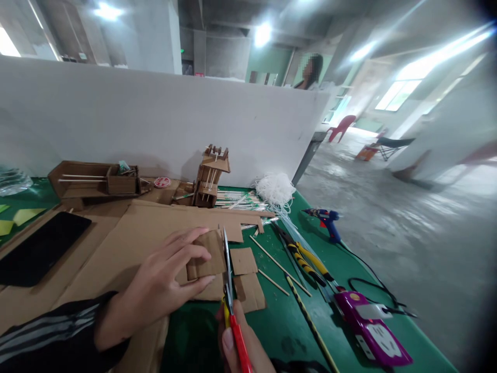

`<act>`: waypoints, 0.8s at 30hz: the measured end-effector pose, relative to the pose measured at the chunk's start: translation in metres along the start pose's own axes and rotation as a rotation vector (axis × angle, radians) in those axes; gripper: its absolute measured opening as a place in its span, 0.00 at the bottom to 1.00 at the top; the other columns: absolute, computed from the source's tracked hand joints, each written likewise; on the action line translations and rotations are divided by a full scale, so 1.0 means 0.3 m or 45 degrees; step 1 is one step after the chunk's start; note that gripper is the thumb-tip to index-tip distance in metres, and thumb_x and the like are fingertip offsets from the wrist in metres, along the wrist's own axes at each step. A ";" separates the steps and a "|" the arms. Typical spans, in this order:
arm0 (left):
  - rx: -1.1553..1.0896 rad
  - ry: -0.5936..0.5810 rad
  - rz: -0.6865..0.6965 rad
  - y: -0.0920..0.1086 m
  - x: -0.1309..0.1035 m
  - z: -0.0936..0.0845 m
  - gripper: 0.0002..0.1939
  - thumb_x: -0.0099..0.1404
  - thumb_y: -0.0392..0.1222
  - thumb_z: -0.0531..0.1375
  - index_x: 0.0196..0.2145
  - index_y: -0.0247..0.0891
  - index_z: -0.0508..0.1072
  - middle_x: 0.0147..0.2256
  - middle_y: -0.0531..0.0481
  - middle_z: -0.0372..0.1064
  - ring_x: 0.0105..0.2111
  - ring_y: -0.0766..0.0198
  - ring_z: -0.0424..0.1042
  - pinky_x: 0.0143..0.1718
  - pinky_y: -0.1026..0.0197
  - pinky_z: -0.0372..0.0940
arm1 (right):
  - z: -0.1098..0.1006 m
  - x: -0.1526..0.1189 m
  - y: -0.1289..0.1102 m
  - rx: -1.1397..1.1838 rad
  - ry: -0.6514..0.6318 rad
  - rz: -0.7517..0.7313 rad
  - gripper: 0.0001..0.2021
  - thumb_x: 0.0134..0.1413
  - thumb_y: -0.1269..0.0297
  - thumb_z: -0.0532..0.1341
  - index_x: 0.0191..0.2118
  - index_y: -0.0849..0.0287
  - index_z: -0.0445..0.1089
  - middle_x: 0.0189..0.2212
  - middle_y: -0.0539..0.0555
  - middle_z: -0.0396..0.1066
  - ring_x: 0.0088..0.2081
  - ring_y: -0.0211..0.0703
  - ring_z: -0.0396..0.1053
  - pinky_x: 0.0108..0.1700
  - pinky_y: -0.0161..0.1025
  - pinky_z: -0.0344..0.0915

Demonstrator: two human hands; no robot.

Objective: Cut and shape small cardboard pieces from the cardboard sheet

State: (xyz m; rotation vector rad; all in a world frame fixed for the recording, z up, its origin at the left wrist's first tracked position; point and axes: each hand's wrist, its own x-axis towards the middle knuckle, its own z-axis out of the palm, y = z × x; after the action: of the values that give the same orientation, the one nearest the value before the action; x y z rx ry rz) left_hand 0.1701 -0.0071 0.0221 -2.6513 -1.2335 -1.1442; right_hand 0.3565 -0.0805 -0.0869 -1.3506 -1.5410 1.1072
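Observation:
My left hand [171,267] grips a small cardboard piece [207,254] between thumb and fingers, above the green table. In my right hand [240,331] is a pair of scissors [229,264] with red and yellow handles. Its blades point away from me, along the right edge of the held piece. I cannot tell whether they are cutting into it. Just right of the blades lie two cut cardboard squares [244,260], one nearer me than the other. Large flat cardboard sheets [116,243] spread under and beyond my left hand.
Yellow-black pliers [305,259], wooden sticks [272,280], a blue glue gun [330,223] and a purple power strip [370,326] lie at right. A phone [44,248] rests at left. Cardboard constructions [212,176] stand before the white partition [166,119]; a person is beyond it.

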 end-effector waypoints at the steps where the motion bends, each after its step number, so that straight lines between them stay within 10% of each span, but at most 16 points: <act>1: -0.002 -0.001 -0.003 0.000 0.001 0.000 0.08 0.63 0.39 0.63 0.40 0.42 0.68 0.56 0.42 0.68 0.56 0.56 0.68 0.53 0.54 0.67 | -0.004 -0.002 -0.003 -0.011 0.002 -0.011 0.33 0.58 0.31 0.42 0.46 0.56 0.66 0.23 0.52 0.70 0.22 0.43 0.65 0.24 0.40 0.59; 24: -0.009 -0.030 -0.029 0.007 0.005 -0.011 0.07 0.62 0.39 0.62 0.39 0.42 0.68 0.55 0.42 0.69 0.56 0.55 0.69 0.53 0.54 0.67 | -0.054 0.001 -0.050 -0.244 -0.020 -0.011 0.32 0.61 0.38 0.45 0.52 0.64 0.66 0.24 0.56 0.73 0.23 0.46 0.67 0.25 0.38 0.61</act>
State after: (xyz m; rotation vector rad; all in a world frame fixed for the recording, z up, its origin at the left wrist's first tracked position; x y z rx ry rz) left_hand 0.1701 -0.0086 0.0260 -2.6705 -1.2693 -1.1257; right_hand 0.3674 -0.0792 -0.0677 -1.4633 -1.6982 0.9868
